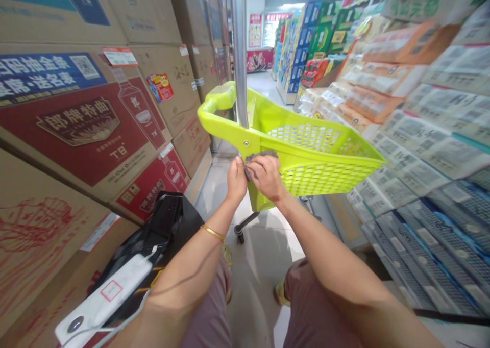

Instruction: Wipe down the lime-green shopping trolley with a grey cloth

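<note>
A lime-green plastic shopping basket with perforated sides stands tilted in front of me. A metal pole rises from its near end, beside a looped handle. My right hand presses a dark grey cloth against the basket's near end, just below a round screw, its fingers bent over the cloth. Close beside it, my left hand grips the narrow edge of that end, thumb up; its other fingers are mostly hidden. Under the basket a leg with a small caster touches the floor.
Stacked cardboard cartons wall the left side. Packaged tissue bundles fill the right. A black bag and a white device with a cable are at lower left. The tiled aisle runs ahead to more shelves.
</note>
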A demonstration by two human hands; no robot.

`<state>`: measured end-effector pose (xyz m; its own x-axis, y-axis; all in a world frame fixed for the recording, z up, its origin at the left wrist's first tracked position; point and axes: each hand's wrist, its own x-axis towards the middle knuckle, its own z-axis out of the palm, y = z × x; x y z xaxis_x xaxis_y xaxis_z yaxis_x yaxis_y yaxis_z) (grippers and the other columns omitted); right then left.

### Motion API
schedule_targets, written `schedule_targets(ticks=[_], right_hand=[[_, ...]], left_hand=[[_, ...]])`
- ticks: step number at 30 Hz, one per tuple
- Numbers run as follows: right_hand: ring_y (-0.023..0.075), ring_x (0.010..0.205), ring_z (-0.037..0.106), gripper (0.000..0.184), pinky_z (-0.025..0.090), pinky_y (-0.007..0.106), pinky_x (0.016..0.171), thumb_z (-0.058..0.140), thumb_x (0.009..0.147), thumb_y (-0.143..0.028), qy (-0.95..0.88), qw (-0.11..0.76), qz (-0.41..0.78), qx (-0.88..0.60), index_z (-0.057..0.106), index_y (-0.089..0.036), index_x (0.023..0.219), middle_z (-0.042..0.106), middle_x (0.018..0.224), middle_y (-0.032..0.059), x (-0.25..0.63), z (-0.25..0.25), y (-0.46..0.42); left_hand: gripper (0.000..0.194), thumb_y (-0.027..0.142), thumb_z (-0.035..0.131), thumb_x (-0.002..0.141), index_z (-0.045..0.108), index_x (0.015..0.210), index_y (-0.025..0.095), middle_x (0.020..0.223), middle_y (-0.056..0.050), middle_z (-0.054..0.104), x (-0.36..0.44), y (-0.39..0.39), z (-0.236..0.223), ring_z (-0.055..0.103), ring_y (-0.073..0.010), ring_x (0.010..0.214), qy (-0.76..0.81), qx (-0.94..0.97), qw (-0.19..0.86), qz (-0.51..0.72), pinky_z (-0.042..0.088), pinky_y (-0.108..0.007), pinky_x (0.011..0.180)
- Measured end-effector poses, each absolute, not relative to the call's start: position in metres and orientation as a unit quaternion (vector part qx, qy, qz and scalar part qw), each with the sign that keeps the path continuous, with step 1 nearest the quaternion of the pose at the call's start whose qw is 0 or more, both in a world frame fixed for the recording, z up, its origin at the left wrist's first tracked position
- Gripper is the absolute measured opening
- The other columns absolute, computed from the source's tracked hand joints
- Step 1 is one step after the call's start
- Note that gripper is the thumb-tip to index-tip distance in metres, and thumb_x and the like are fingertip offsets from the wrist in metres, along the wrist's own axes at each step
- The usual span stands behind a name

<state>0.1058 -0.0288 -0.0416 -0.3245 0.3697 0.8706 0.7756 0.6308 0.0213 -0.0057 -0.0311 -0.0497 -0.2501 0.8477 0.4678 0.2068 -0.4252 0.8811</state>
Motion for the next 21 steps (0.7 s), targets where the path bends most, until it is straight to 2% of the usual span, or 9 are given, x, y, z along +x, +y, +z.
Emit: schedule_targets(ticks=[4, 8, 15, 21], right_hand=[[0.0183, 0.102, 0.047, 0.02, 0.036, 0.036, 0.093, 0.047, 0.091, -0.027, -0.729, 0.515, -0.244, -0.379, 0.061, -0.022, 0.104, 0.058, 0.105, 0.0077, 0.094, -0.024, -0.025], [0.0179, 0.101, 0.046, 0.017, 0.034, 0.036, 0.094, 0.049, 0.09, -0.025, -0.725, 0.527, -0.259, -0.359, 0.061, -0.024, 0.102, 0.058, 0.104, 0.0062, 0.091, -0.032, -0.017], [0.0179, 0.099, 0.045, 0.017, 0.034, 0.034, 0.089, 0.049, 0.089, -0.023, -0.784, 0.442, -0.23, -0.371, 0.064, -0.025, 0.096, 0.06, 0.1, 0.0046, 0.105, -0.073, -0.009], [0.0184, 0.094, 0.046, 0.017, 0.034, 0.034, 0.081, 0.05, 0.088, -0.024, -0.839, 0.365, -0.21, -0.345, 0.065, -0.023, 0.094, 0.061, 0.1, 0.0052, 0.115, -0.087, -0.009]], left_hand=[[0.051, 0.057, 0.032, 0.09, 0.061, 0.087, 0.016, 0.084, -0.006, 0.065, -0.006, -0.025, -0.06, 0.059, -0.017, 0.082, 0.441, 0.545, 0.321, 0.636, 0.047, -0.03, 0.075], [0.039, 0.05, 0.042, 0.089, 0.062, 0.09, 0.016, 0.089, -0.005, 0.066, -0.01, -0.02, -0.063, 0.059, -0.0168, 0.086, 0.426, 0.556, 0.357, 0.618, 0.048, -0.029, 0.079], [0.044, 0.051, 0.04, 0.089, 0.055, 0.07, 0.015, 0.067, 0.0, 0.057, -0.016, -0.015, -0.056, 0.051, -0.0114, 0.066, 0.465, 0.543, 0.351, 0.605, 0.042, -0.023, 0.064], [0.037, 0.048, 0.043, 0.089, 0.057, 0.075, 0.016, 0.07, 0.001, 0.056, -0.017, -0.005, -0.058, 0.049, -0.01, 0.064, 0.448, 0.515, 0.394, 0.616, 0.041, -0.022, 0.062]])
